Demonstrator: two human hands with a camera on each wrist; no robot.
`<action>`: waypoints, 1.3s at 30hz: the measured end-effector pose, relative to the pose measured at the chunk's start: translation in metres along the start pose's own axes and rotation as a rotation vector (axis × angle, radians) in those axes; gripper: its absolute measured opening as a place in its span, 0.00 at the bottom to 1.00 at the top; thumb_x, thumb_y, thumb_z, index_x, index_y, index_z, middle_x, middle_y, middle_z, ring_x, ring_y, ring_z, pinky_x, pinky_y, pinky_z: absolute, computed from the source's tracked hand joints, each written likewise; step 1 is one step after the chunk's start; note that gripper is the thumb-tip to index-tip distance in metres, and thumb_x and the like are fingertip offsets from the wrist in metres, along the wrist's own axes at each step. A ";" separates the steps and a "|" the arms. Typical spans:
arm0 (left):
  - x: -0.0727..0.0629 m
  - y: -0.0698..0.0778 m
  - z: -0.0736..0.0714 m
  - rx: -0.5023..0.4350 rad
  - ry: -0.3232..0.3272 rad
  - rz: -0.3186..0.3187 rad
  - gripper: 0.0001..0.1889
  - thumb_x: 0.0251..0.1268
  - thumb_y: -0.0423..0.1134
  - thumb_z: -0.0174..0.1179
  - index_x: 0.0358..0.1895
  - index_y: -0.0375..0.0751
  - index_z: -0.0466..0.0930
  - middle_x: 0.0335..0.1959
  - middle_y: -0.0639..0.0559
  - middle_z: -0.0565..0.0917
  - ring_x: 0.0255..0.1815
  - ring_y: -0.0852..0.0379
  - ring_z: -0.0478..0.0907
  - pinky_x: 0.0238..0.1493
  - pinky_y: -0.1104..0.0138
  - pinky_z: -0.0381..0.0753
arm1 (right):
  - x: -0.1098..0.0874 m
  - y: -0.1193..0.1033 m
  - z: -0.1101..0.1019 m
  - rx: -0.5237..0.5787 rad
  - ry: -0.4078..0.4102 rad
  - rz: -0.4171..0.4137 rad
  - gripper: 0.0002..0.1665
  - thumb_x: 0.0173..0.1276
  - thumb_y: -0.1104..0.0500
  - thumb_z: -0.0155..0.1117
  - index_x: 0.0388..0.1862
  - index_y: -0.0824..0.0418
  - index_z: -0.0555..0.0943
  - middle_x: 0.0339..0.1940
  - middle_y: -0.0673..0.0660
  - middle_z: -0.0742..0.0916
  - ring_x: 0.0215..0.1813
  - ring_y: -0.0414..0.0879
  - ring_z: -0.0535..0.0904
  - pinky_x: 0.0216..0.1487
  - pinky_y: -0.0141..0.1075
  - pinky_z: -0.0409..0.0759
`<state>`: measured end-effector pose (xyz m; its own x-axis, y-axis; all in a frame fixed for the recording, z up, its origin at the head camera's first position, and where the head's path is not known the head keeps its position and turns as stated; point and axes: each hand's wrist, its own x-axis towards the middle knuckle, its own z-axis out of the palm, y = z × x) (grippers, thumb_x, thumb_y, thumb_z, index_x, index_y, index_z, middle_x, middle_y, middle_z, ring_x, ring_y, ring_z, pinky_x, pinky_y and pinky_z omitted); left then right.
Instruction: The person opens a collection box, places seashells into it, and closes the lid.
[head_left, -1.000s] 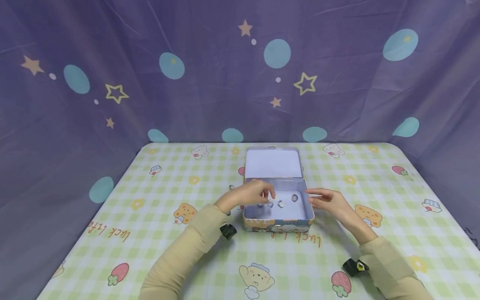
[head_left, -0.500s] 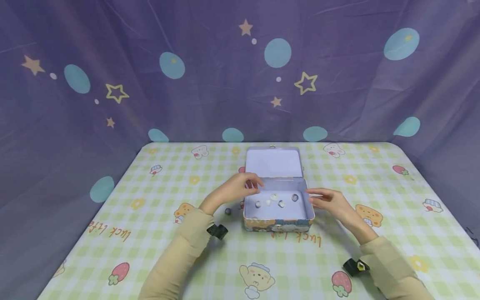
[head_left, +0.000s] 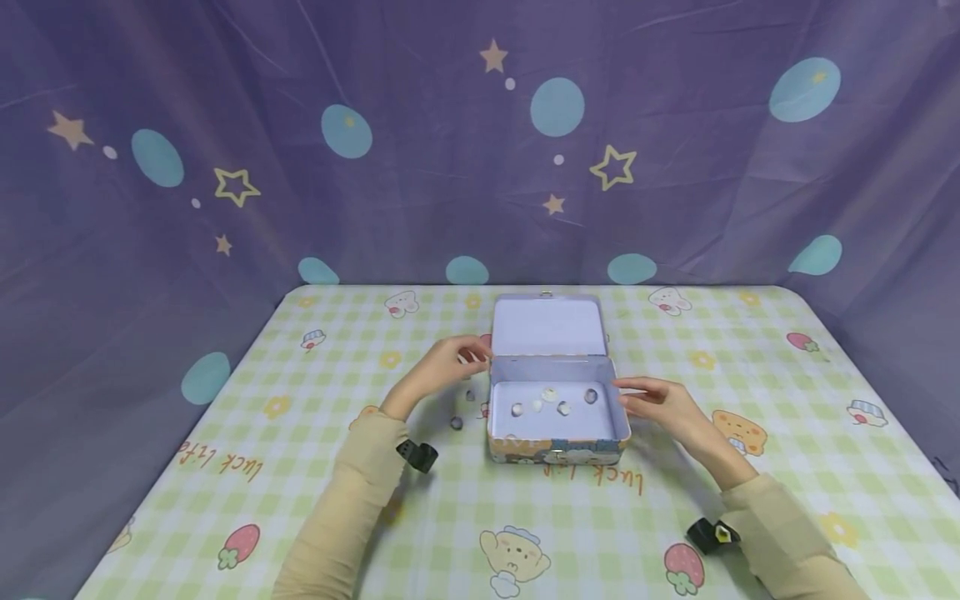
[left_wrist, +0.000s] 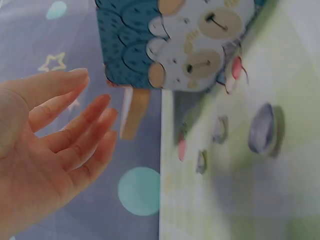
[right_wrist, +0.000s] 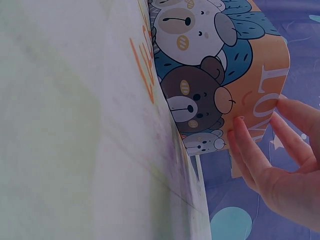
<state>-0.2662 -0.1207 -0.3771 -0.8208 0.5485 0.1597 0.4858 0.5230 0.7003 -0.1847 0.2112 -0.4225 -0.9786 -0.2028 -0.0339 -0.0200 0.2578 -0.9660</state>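
A tin box (head_left: 557,451) with bear pictures on its sides stands with its hinged lid (head_left: 548,327) raised at the back. On its pale floor lie several small grey-white shell-like pieces (head_left: 564,408). My left hand (head_left: 446,364) is just left of the box's back corner, its fingers loosely bent with nothing between them. Below it, more small pieces lie on the cloth, one a grey oval piece (left_wrist: 262,129) with a pale rim. My right hand (head_left: 660,407) rests its fingertips (right_wrist: 242,125) against the box's orange right side, fingers nearly straight.
A green-and-white checked tablecloth (head_left: 600,533) with printed cartoons covers the table. Behind it hangs a purple curtain (head_left: 420,217) with stars and blue ovals. A black wrist device (head_left: 417,456) is on the left sleeve, another (head_left: 708,535) on the right.
My left hand has moved out of the box to the left, past its left wall, uncovering the pieces inside and those on the cloth. My right hand has stayed against the box.
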 end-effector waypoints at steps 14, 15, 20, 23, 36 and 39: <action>0.006 -0.025 -0.003 0.044 -0.009 -0.098 0.09 0.53 0.29 0.58 0.38 0.32 0.78 0.34 0.41 0.80 0.33 0.49 0.75 0.36 0.66 0.74 | -0.001 -0.001 0.000 -0.004 -0.006 0.003 0.29 0.60 0.53 0.60 0.56 0.67 0.71 0.55 0.67 0.75 0.46 0.47 0.79 0.47 0.35 0.75; 0.006 -0.026 -0.003 0.051 -0.013 -0.106 0.08 0.53 0.29 0.58 0.38 0.32 0.78 0.33 0.41 0.80 0.33 0.49 0.75 0.36 0.66 0.74 | -0.001 -0.001 0.000 -0.003 -0.006 0.004 0.29 0.60 0.53 0.60 0.56 0.67 0.71 0.55 0.67 0.74 0.46 0.47 0.79 0.47 0.35 0.75; 0.007 -0.033 -0.003 0.062 -0.030 -0.141 0.08 0.53 0.29 0.58 0.38 0.31 0.78 0.33 0.41 0.80 0.33 0.50 0.74 0.36 0.66 0.73 | -0.001 -0.001 0.000 0.007 -0.005 0.008 0.29 0.60 0.54 0.60 0.56 0.68 0.70 0.56 0.67 0.74 0.46 0.47 0.79 0.47 0.35 0.75; 0.007 -0.037 -0.002 0.058 -0.043 -0.164 0.09 0.53 0.29 0.57 0.38 0.30 0.77 0.33 0.42 0.80 0.33 0.50 0.74 0.35 0.66 0.73 | -0.001 -0.001 0.000 0.012 -0.006 0.010 0.29 0.60 0.54 0.61 0.56 0.67 0.71 0.55 0.67 0.74 0.47 0.48 0.78 0.47 0.37 0.76; 0.008 -0.054 -0.001 0.076 -0.068 -0.173 0.08 0.52 0.30 0.59 0.37 0.33 0.78 0.33 0.43 0.79 0.34 0.52 0.74 0.36 0.68 0.73 | 0.000 -0.001 0.000 0.029 -0.009 0.009 0.29 0.60 0.54 0.61 0.56 0.68 0.71 0.55 0.68 0.74 0.47 0.47 0.78 0.47 0.38 0.75; 0.009 -0.054 -0.001 0.079 -0.078 -0.168 0.08 0.51 0.29 0.59 0.36 0.30 0.77 0.32 0.41 0.79 0.33 0.51 0.74 0.34 0.68 0.72 | 0.000 0.000 0.000 0.025 -0.008 0.008 0.28 0.60 0.54 0.61 0.56 0.68 0.71 0.55 0.69 0.74 0.47 0.45 0.78 0.47 0.38 0.76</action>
<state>-0.3000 -0.1453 -0.4128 -0.8682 0.4961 -0.0113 0.3682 0.6593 0.6556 -0.1847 0.2109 -0.4221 -0.9771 -0.2080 -0.0438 -0.0067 0.2358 -0.9718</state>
